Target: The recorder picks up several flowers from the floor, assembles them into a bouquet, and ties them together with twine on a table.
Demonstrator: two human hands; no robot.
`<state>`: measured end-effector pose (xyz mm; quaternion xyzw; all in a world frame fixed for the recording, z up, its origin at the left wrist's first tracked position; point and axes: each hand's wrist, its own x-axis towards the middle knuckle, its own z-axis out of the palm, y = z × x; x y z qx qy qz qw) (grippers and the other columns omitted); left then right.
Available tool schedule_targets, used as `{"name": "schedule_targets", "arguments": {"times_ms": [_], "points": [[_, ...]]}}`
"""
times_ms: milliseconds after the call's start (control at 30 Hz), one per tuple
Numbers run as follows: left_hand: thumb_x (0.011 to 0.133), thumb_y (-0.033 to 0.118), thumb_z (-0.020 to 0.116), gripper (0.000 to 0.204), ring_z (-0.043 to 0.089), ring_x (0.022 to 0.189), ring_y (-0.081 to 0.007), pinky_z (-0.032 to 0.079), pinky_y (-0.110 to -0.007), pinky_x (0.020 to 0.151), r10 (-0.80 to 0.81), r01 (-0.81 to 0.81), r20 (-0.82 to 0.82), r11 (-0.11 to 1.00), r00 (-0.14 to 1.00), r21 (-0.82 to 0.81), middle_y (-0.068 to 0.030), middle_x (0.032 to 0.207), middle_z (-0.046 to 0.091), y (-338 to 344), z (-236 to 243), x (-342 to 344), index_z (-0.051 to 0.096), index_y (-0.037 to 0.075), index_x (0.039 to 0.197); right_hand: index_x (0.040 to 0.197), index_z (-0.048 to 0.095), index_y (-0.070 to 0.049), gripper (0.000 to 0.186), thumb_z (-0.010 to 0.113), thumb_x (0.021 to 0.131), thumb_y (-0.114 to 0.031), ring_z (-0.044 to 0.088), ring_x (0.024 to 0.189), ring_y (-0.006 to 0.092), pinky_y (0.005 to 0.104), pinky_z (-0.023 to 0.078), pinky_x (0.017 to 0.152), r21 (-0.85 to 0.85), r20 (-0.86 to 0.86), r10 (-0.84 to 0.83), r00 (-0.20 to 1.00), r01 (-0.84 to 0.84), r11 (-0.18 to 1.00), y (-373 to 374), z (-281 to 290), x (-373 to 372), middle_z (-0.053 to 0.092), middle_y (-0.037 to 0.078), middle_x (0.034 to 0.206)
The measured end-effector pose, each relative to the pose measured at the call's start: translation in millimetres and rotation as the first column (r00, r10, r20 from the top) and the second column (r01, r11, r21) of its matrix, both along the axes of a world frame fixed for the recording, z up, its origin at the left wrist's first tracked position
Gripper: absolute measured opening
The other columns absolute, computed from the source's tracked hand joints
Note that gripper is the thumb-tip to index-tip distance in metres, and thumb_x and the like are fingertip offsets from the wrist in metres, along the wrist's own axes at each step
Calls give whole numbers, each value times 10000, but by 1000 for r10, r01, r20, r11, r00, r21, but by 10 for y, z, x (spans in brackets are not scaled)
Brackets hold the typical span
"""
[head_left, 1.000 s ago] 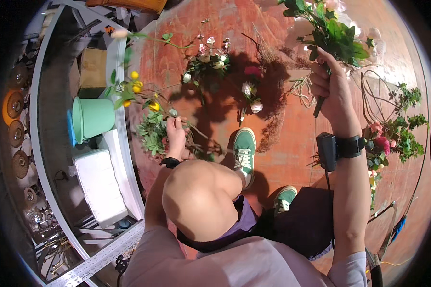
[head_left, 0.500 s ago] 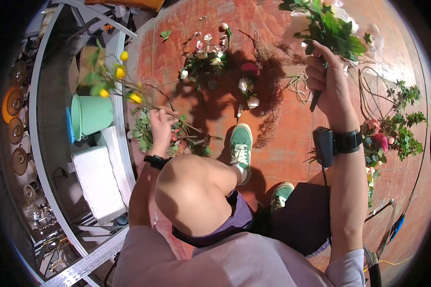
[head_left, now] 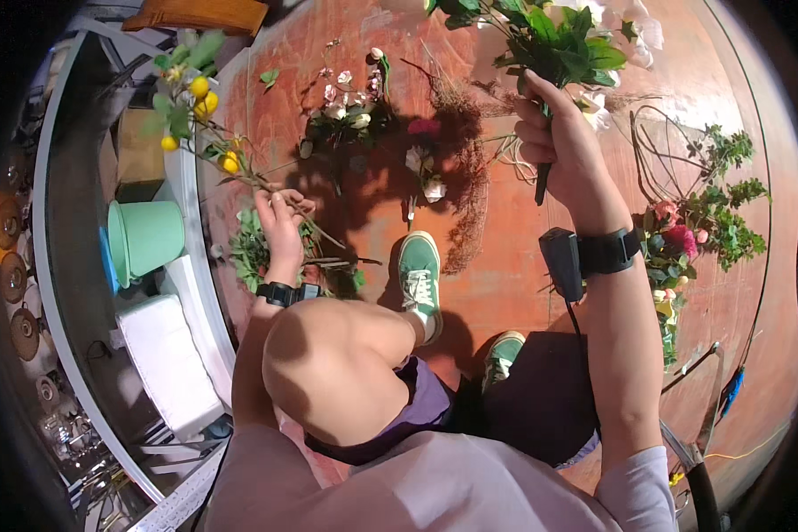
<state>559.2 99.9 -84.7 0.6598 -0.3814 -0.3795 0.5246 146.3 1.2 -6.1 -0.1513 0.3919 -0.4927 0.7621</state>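
Note:
My left hand (head_left: pixel 281 229) is closed around the woody stem of a branch with yellow fruit (head_left: pixel 206 106), whose leafy end points to the far left. Below that hand, a clump of green leafy stems (head_left: pixel 250 246) lies on the floor. At the upper right, my right hand (head_left: pixel 566 146) grips the stems of a bouquet of white flowers and green leaves (head_left: pixel 563 44). The bouquet is held above the floor, its flower heads partly cut off by the top of the picture.
Pink and white flowers (head_left: pixel 350 111) and dried reddish sprigs (head_left: pixel 465 213) lie on the red floor (head_left: pixel 505 266). Pink blooms with greenery (head_left: pixel 683 238) are at the right. A metal-framed shelf at left holds a green bucket (head_left: pixel 151 238) and a white block (head_left: pixel 170 359).
The whole view has shifted, so the floor things sit further left. The fruit branch has swung slightly up and outward in my left hand. Both hands keep their holds.

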Motion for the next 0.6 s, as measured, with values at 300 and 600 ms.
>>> {"name": "schedule_targets", "arguments": {"times_ms": [300, 600], "points": [[1085, 225, 331, 175, 623, 684, -193, 534, -336, 605, -41, 39, 33, 998, 999, 56, -95, 908, 575, -205, -19, 88, 380, 67, 1142, 849, 510, -153, 216, 612, 979, -291, 269, 488, 12, 186, 179, 414, -45, -29, -24, 999, 23, 999, -31, -72, 39, 359, -87, 643], [1077, 239, 325, 209, 538, 576, -191, 429, -315, 490, 253, -232, -41, 930, 966, 287, -94, 845, 566, 25, -229, 702, 434, 78, 1155, 819, 488, -156, 216, 572, 991, -257, 272, 483, 26, 198, 188, 412, -10, -55, -12, 998, 11, 1000, 8, 72, 79, 361, -80, 634]]}}
